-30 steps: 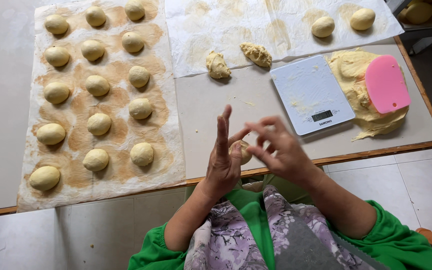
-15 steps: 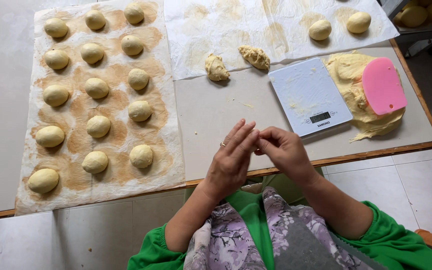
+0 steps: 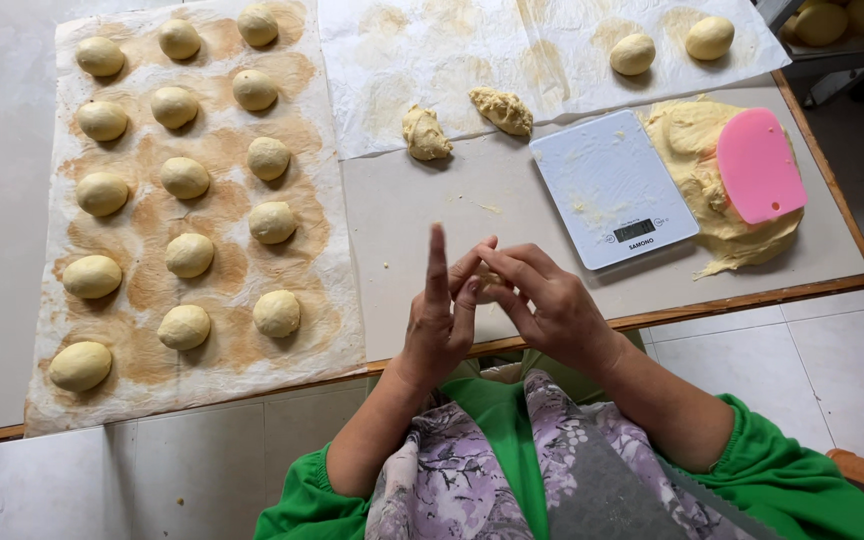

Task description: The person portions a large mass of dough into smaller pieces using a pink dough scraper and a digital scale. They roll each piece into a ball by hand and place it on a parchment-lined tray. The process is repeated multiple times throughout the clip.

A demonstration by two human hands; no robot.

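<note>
A small dough piece [image 3: 487, 285] sits pressed between both hands over the table's [image 3: 432, 215] near edge; left hand [image 3: 439, 325] open, fingers upright, right hand [image 3: 542, 300] cupped around it.

only screen here is the small dark rectangular display [image 3: 634, 231] on the flat white kitchen scale [image 3: 612, 188], near its front edge, right of the table's middle. there's a tiny dark label strip just under it, i think. no packages or signs.
</note>
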